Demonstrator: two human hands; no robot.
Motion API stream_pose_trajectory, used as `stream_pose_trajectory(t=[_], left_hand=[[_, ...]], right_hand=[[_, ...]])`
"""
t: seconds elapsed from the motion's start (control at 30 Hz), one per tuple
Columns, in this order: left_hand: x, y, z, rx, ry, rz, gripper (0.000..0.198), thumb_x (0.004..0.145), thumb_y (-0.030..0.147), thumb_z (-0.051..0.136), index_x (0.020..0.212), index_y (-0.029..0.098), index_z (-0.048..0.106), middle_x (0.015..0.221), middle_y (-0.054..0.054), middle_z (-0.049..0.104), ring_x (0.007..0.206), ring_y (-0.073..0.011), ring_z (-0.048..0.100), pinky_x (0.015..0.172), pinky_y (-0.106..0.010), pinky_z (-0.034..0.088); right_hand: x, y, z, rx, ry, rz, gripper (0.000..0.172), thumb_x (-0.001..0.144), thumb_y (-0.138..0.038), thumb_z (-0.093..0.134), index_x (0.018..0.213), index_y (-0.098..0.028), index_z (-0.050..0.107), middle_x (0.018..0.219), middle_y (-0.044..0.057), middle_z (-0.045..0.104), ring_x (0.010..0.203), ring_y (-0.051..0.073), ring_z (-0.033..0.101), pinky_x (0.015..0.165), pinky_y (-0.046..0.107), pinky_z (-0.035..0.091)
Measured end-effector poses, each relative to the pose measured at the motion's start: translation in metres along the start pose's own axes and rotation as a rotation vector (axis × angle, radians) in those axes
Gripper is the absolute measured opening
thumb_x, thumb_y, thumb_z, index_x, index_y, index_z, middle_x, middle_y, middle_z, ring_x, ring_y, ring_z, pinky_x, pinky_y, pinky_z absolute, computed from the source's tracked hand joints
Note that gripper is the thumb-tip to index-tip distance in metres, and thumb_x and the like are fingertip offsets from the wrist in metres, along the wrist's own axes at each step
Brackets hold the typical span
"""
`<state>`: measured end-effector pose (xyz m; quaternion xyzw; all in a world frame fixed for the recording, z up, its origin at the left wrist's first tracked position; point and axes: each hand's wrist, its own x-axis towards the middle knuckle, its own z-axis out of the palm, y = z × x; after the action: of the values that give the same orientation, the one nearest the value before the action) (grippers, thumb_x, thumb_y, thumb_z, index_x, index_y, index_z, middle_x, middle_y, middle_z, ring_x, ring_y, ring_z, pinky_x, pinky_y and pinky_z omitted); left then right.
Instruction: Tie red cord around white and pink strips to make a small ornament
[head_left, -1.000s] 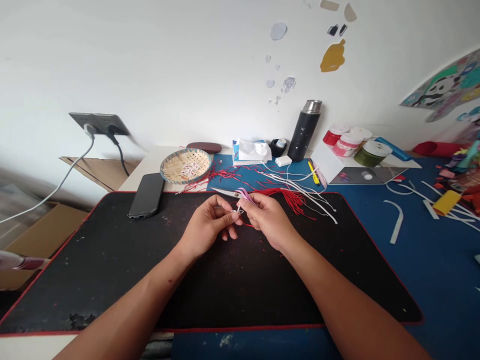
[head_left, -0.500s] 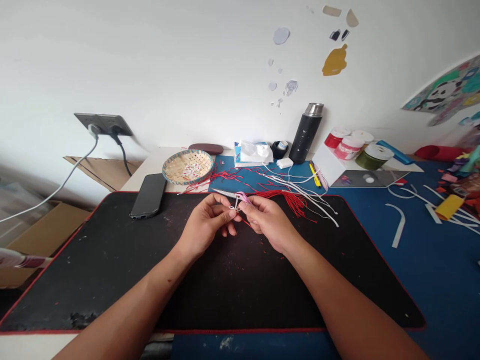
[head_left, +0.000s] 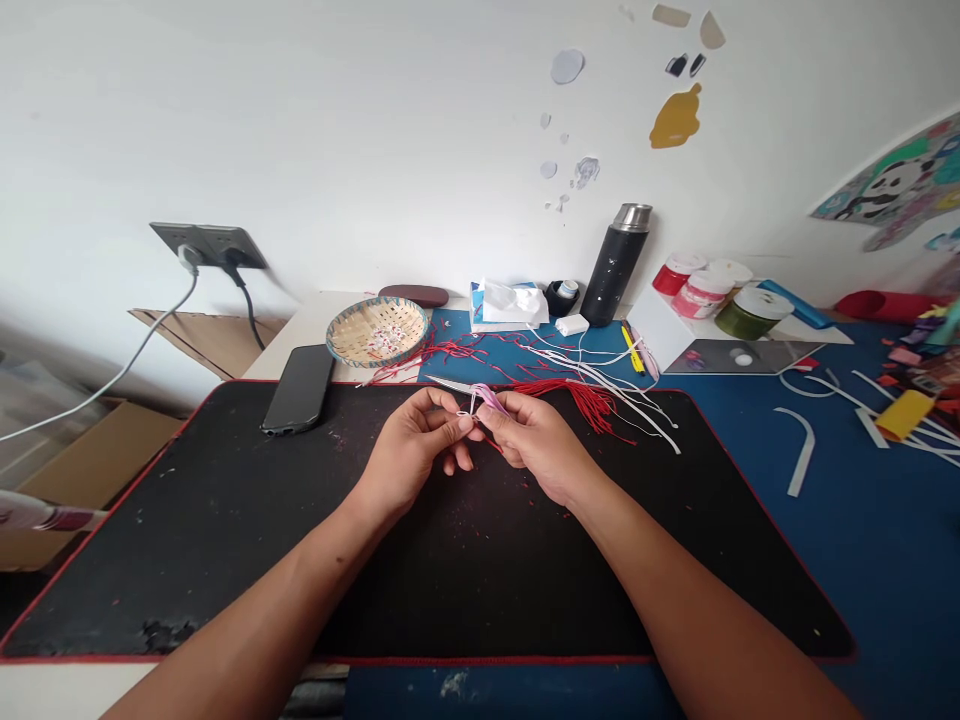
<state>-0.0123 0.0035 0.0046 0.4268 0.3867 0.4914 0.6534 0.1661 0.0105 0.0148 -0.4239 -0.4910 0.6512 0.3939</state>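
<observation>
Frame centre: a small white cord knot (head_left: 466,410) is pinched between the fingers (head_left: 459,424) of the left hand (head_left: 411,452) and right hand (head_left: 536,440), closed tight on it above the black mat (head_left: 225,530). Just behind lie scissors (head_left: 463,387) and loose red strings (head_left: 577,398). Upper left: dark flat phone (head_left: 298,388), round woven basket (head_left: 377,331).

A large black desk mat with red edging (head_left: 225,540) fills the middle. At its eleven o'clock lies a dark flat smartphone (head_left: 298,389), with a round woven bamboo basket (head_left: 377,331) just beyond. Towards one o'clock stands a tall black steel-capped flask (head_left: 618,263), beside an open tissue pack (head_left: 508,304). Red-lidded plastic jars (head_left: 694,285) sit at two o'clock.
</observation>
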Motion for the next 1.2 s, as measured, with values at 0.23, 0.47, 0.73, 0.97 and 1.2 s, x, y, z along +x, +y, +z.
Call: stream_pose_trajectory(t=[0.23,0.47,0.73,0.97,1.2], left_hand=[[0.0005,-0.0028,0.0003,-0.021,0.007,-0.008,0.045,0.075,0.037,0.094,0.090,0.019,0.055,0.075,-0.002,0.079,0.046,-0.0119,0.066,0.040,-0.017,0.044],[-0.0003,-0.0026,-0.0001,-0.025,0.008,-0.017,0.046,0.074,0.037,0.094,0.090,0.019,0.055,0.076,-0.003,0.079,0.046,-0.0120,0.066,0.040,-0.017,0.044],[0.0011,-0.0036,-0.0006,-0.026,0.015,-0.026,0.046,0.074,0.037,0.093,0.091,0.019,0.055,0.075,-0.002,0.078,0.047,-0.0124,0.065,0.041,-0.019,0.043],[0.0003,-0.0007,0.0002,0.014,0.004,-0.002,0.045,0.076,0.037,0.092,0.102,0.018,0.060,0.077,-0.002,0.077,0.053,-0.0133,0.067,0.048,-0.021,0.045],[0.0016,-0.0003,-0.0034,0.101,0.070,0.029,0.039,0.077,0.040,0.090,0.100,0.014,0.073,0.080,-0.005,0.077,0.059,-0.0133,0.067,0.054,-0.023,0.046]], right_hand=[[0.0004,0.0000,0.0016,0.034,-0.004,0.021,0.040,0.083,-0.055,0.078,0.088,-0.018,0.061,0.065,-0.007,0.050,0.046,0.004,0.026,0.045,0.025,0.014],[0.0000,0.0000,0.0024,0.063,-0.009,0.030,0.041,0.082,-0.055,0.079,0.089,-0.019,0.061,0.061,-0.009,0.046,0.045,0.004,0.024,0.045,0.025,0.012],[0.0007,0.0017,0.0024,0.052,-0.001,0.038,0.040,0.082,-0.054,0.079,0.090,-0.019,0.061,0.061,-0.009,0.046,0.045,0.004,0.025,0.046,0.025,0.013],[-0.0005,-0.0005,-0.0005,0.042,0.006,0.020,0.042,0.086,-0.058,0.076,0.092,-0.018,0.063,0.060,-0.009,0.040,0.046,0.005,0.024,0.046,0.025,0.013],[0.0013,-0.0004,-0.0072,-0.048,0.077,-0.085,0.045,0.090,-0.063,0.072,0.095,-0.019,0.064,0.065,-0.007,0.041,0.050,0.008,0.028,0.047,0.025,0.017]])
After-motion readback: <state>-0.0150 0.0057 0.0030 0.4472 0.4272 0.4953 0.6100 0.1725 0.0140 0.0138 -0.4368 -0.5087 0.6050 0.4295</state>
